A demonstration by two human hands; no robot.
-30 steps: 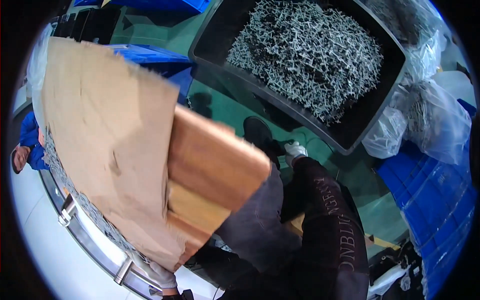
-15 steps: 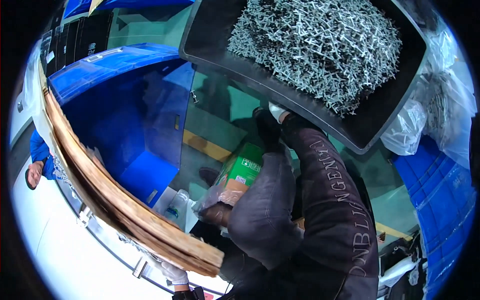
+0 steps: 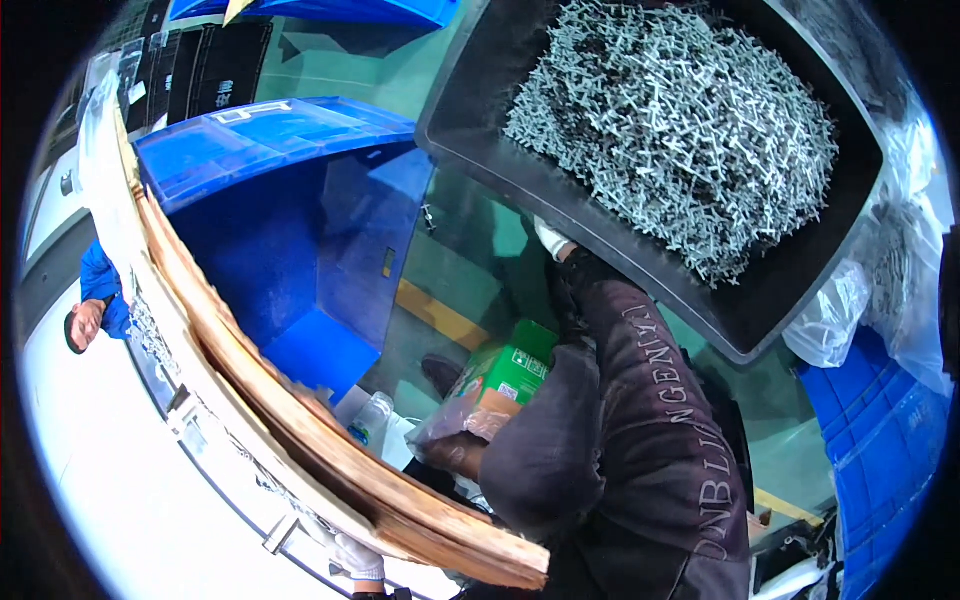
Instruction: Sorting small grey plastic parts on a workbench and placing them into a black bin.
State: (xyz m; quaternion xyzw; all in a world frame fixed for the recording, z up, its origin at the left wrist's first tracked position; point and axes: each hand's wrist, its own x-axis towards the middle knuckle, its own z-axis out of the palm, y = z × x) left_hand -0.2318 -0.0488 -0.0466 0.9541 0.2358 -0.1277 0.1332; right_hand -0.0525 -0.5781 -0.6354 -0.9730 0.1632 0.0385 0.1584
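Note:
My left hand [image 3: 357,558], in a white glove, is at the lower left beside a split wooden edge [image 3: 330,440] that borders a white surface [image 3: 230,500]. Its fingers look curled; whatever they hold is too small to make out. In the upper middle, my right hand [image 3: 551,238], also in a white glove, shows close to the near edge of a black bin [image 3: 600,215]. The bin hides part of that hand, so its grip is unclear. A heap of small grey cross-shaped parts [image 3: 680,130] fills much of the bin.
An open blue crate [image 3: 290,240] stands on the left, beyond the wooden edge. Between it and my leg are a green carton [image 3: 515,365] and a clear bottle [image 3: 373,418]. Clear plastic bags [image 3: 830,315] hang at the right over blue sheeting [image 3: 885,420]. A person [image 3: 98,305] is at far left.
The view has shifted, so the bin, crate and carton sit further right and lower. My right hand now lies a little further left along the bin's edge. My left hand stays beside the wooden edge.

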